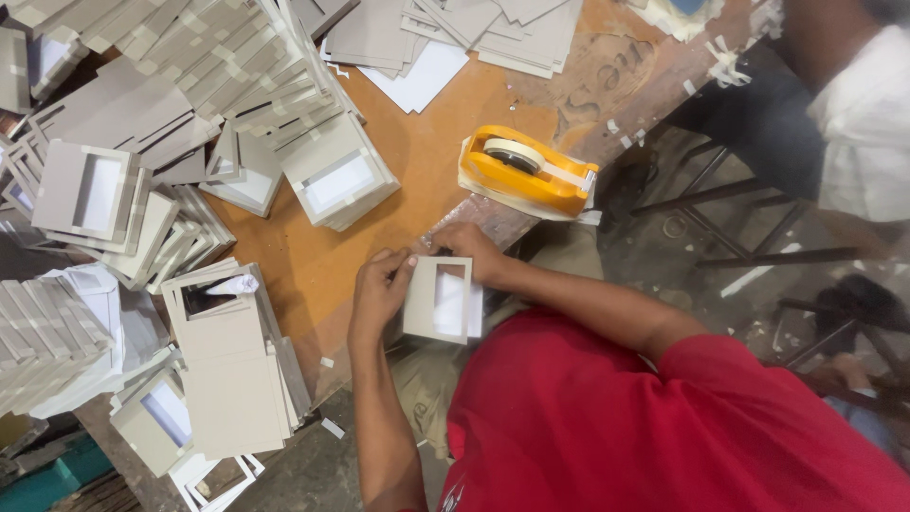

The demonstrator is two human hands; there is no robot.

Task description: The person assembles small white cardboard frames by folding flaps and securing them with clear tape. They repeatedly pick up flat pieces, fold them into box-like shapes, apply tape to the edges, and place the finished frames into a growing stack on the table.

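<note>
Grey cardboard pieces (pixel 104 313) crowd the left side of an orange wooden table (pixel 427 152), stacked in loose, overlapping heaps; most are flat rectangles with a rectangular window cut out, some backed with white. One stack of such window frames (pixel 336 175) sits near the table's middle, and plain flat grey sheets (pixel 455 28) lie fanned out at the top edge. Nearer the centre, at the table's worn front edge, the person's left hand (pixel 377 294) pinches the left side of a small grey cardboard frame (pixel 438 299), thumb on top and fingers curled close together beneath. The frame has a rectangular opening and is held just off the table edge, above the person's lap. The right hand (pixel 472 251) grips the frame's upper right corner, fingers closed on it. Just beyond the hands sits an orange plastic tape dispenser (pixel 526 173) holding a roll of pale tape. A red shirt (pixel 645 427) fills the lower right. At the far right, another person in dark trousers (pixel 758 114) and white stands beside a metal frame.
</note>
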